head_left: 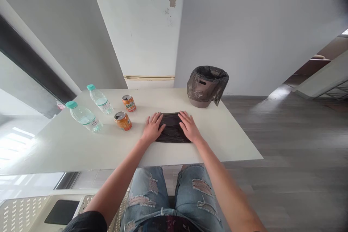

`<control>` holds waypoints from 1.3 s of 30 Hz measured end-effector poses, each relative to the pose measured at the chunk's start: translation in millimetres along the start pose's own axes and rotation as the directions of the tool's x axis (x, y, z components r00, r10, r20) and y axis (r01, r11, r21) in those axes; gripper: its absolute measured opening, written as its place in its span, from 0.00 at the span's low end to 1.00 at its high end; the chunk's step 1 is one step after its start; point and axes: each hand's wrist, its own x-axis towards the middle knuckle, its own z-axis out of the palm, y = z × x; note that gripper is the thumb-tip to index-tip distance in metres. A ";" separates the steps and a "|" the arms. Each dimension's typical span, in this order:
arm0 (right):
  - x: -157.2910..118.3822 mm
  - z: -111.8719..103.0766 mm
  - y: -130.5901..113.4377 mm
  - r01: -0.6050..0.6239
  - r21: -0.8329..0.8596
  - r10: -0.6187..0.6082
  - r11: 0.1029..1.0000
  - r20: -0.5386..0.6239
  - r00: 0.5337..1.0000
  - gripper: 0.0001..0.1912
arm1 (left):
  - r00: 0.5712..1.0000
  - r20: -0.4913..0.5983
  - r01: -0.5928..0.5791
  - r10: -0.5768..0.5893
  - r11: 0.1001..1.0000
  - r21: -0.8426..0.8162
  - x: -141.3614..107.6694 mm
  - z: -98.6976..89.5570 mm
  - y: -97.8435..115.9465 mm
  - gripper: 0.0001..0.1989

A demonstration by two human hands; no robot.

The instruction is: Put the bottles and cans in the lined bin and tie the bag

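A black plastic bag, flattened into a rough rectangle, lies on the white table in front of me. On its left edge rests my left hand, palm down with the fingers spread. My right hand lies the same way over the bag's right edge. Neither hand grips anything. Left of my left hand stand two orange drink cans, both with their tops opened.
Two clear water bottles with green caps stand at the table's left. A brown trash bin lined with a black bag is at the back right. Behind the table stands a white refrigerator. A dark tablet-like object lies at lower left.
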 end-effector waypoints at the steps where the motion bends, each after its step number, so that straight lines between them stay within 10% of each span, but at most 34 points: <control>1: -3.6 -7.8 1.2 0.012 0.038 -0.007 0.999 -0.113 0.994 0.28 | 0.998 -0.058 -0.007 0.005 1.000 -0.026 -4.9 -9.4 3.1 0.24; 4: -24.2 -32.9 8.2 0.039 0.055 -0.021 0.998 -0.290 0.957 0.20 | 0.994 -0.084 -0.069 0.064 0.995 -0.070 -29.0 -34.0 7.8 0.15; 12: -90.5 -45.7 23.5 0.077 0.045 -0.074 0.996 -0.064 0.995 0.13 | 0.995 0.035 -0.095 0.098 0.992 -0.086 -74.2 -30.4 -0.5 0.09; 29: -101.7 -44.3 2.2 0.041 0.260 -0.036 0.965 -0.024 0.999 0.10 | 0.992 0.102 -0.052 0.068 0.987 -0.152 -63.0 -28.9 18.8 0.15; 32: -109.1 -44.0 0.4 0.015 0.237 -0.029 0.971 0.056 0.998 0.31 | 0.994 0.097 -0.018 0.039 0.979 -0.205 -73.7 -34.6 21.4 0.13; 39: -100.2 -35.4 3.4 0.207 0.132 -0.193 0.969 -0.114 0.975 0.23 | 0.996 0.091 0.002 0.026 0.957 -0.291 -82.8 -47.8 19.9 0.14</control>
